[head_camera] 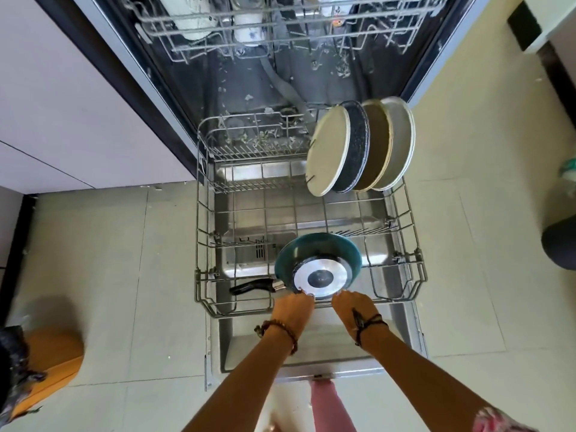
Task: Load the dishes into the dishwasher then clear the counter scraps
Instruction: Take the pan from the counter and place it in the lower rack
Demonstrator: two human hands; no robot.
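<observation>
Both hands' fingers (304, 296) gripping upturned teal pan (318, 265) in lower rack (202, 232), four plates (358, 148) behind.

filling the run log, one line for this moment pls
stage: loading | left hand + right hand: hold teal frying pan on edge | lower rack: four plates upright, back right

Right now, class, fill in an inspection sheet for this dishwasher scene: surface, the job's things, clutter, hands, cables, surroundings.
Surface: lower rack pulled out over the open door; mostly bare wire.
Job's things: teal pan tilted bottom-up at the rack's near edge, handle to the left; four plates standing on edge at far right.
Clutter: scraps on the tub floor.
Hands: left hand and right hand each touch the pan's near rim; grip hidden.
Cables: nothing seen.
Surroundings: upper rack holds dishes; tiled floor; orange object at left.
</observation>
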